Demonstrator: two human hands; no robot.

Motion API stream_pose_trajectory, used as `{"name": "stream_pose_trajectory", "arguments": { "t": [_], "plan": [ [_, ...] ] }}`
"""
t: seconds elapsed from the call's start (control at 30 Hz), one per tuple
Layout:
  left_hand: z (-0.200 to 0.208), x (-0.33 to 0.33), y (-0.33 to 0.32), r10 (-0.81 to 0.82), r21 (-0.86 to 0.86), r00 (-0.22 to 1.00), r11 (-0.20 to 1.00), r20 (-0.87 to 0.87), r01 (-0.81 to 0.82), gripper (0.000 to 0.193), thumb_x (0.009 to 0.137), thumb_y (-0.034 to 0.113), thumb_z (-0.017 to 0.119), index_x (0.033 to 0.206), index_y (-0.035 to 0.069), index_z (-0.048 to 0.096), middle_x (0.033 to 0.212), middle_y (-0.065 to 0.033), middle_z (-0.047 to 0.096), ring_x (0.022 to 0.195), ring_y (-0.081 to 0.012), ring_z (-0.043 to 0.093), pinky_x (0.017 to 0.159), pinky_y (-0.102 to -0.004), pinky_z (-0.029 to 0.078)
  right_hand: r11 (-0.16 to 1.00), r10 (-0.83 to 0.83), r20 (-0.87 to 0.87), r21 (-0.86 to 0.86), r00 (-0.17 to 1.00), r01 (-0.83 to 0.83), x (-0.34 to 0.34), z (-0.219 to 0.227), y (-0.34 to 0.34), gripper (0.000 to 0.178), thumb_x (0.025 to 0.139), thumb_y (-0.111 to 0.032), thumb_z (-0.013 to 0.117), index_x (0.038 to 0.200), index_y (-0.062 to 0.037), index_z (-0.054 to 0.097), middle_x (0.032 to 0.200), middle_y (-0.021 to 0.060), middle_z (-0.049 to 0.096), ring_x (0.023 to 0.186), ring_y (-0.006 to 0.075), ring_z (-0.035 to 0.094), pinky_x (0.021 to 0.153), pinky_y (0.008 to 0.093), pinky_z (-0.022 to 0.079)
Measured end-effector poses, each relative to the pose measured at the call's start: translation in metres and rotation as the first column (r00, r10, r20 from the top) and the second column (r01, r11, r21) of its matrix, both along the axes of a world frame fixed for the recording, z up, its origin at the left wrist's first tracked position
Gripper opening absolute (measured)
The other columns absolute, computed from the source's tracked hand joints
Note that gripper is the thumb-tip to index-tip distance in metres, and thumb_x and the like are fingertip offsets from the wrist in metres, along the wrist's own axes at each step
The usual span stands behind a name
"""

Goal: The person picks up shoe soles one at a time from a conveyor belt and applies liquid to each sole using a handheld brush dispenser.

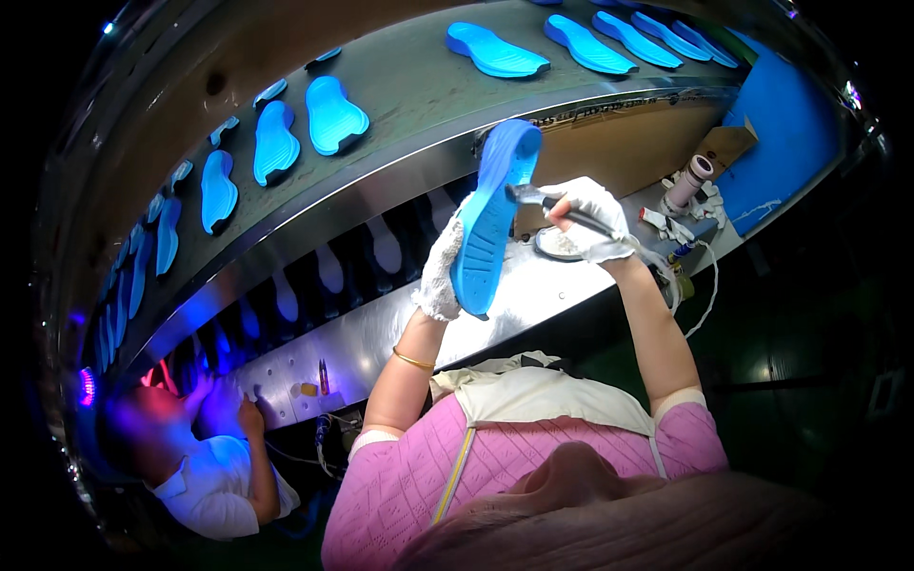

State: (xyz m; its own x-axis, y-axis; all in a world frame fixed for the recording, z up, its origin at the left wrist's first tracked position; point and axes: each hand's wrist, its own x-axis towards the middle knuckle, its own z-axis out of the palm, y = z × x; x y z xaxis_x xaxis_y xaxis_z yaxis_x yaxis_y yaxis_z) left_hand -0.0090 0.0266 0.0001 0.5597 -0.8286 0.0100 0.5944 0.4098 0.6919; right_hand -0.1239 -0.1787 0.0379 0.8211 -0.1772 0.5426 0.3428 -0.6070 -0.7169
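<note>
A blue shoe sole (483,224) is held up above the metal bench, its toe and heel pointing away from and toward me. My left hand (442,276), in a white glove, grips the sole along its left edge. In my gloved right hand (592,221) is a brush (576,211) with a dark handle. The brush head touches or nearly touches the sole's right side near the middle. Bare fingertips show at the right glove. Below that hand sits a round shallow dish (560,244) with whitish contents, partly covered by the hand.
Beyond the bench (381,328) runs a conveyor belt (400,86) carrying several blue soles (495,51). More soles (328,268) stand under its edge. At right are a pinkish cylinder (701,167), white gloves (666,225) and a hose. A co-worker (214,476) works at the lower left.
</note>
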Motion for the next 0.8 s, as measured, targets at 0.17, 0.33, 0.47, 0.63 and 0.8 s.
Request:
{"name": "stream_pose_trajectory", "arguments": {
  "t": [0.17, 0.33, 0.47, 0.63, 0.8],
  "plan": [
    [0.023, 0.029, -0.009, 0.012, -0.106, 0.987, 0.994, -0.162, -0.029, 0.071, 0.092, 0.054, 0.033, 0.136, -0.002, 0.031, 0.121, -0.0285, 0.05, 0.106, -0.0418, 0.055, 0.092, -0.0546, 0.046, 0.955, 0.082, -0.042, 0.288, 0.996, -0.067, -0.021, 0.008, 0.005, 0.01, 0.072, 0.006, 0.064, 0.076, -0.0024, 0.061, 0.095, 0.0115, 0.064, 0.08, 0.0161, 0.062, 0.073, 0.0282, 0.049],
    [0.075, 0.136, -0.047, 0.075, -0.353, 0.953, 0.918, -0.292, -0.181, 0.08, 0.09, 0.06, 0.026, 0.141, -0.001, 0.018, 0.146, -0.0267, 0.017, 0.13, -0.046, 0.026, 0.102, -0.0613, 0.029, 0.7, 0.129, 0.151, 0.686, 0.98, -0.198, -0.016, 0.002, 0.014, 0.013, 0.076, 0.009, 0.063, 0.084, -0.0003, 0.059, 0.101, 0.0143, 0.063, 0.083, 0.0154, 0.063, 0.077, 0.0272, 0.05],
    [0.056, 0.151, -0.041, -0.105, -0.418, 0.827, 0.893, -0.553, -0.166, 0.08, 0.09, 0.054, 0.036, 0.139, -0.005, 0.014, 0.146, -0.0243, 0.016, 0.132, -0.0425, 0.023, 0.107, -0.0582, 0.022, 0.834, 0.088, 0.093, 0.537, 0.992, -0.124, -0.021, -0.014, 0.033, 0.013, 0.077, 0.009, 0.062, 0.085, -0.001, 0.059, 0.1, 0.0141, 0.064, 0.081, 0.0148, 0.061, 0.077, 0.0274, 0.049],
    [0.064, 0.104, -0.027, 0.348, -0.092, 0.685, 0.92, 0.64, -0.382, 0.034, 0.09, 0.014, 0.056, 0.118, -0.005, 0.052, 0.109, -0.0165, 0.059, 0.087, -0.0205, 0.062, 0.076, -0.0294, 0.054, 0.744, 0.069, -0.03, 0.667, 0.997, -0.032, -0.042, -0.015, 0.026, 0.015, 0.077, 0.012, 0.062, 0.085, -0.0016, 0.06, 0.1, 0.0137, 0.063, 0.082, 0.0146, 0.063, 0.076, 0.0257, 0.051],
    [0.093, 0.173, 0.035, -0.358, -0.397, -0.572, 0.455, 0.738, -0.797, 0.044, 0.078, 0.034, 0.063, 0.116, 0.012, 0.058, 0.122, -0.0111, 0.054, 0.114, -0.0314, 0.047, 0.097, -0.0465, 0.037, 0.75, 0.184, -0.019, 0.649, 0.983, -0.128, -0.021, -0.007, 0.045, 0.014, 0.078, 0.009, 0.063, 0.086, -0.002, 0.06, 0.095, 0.0111, 0.065, 0.08, 0.0129, 0.062, 0.074, 0.0251, 0.05]
  ]
}}
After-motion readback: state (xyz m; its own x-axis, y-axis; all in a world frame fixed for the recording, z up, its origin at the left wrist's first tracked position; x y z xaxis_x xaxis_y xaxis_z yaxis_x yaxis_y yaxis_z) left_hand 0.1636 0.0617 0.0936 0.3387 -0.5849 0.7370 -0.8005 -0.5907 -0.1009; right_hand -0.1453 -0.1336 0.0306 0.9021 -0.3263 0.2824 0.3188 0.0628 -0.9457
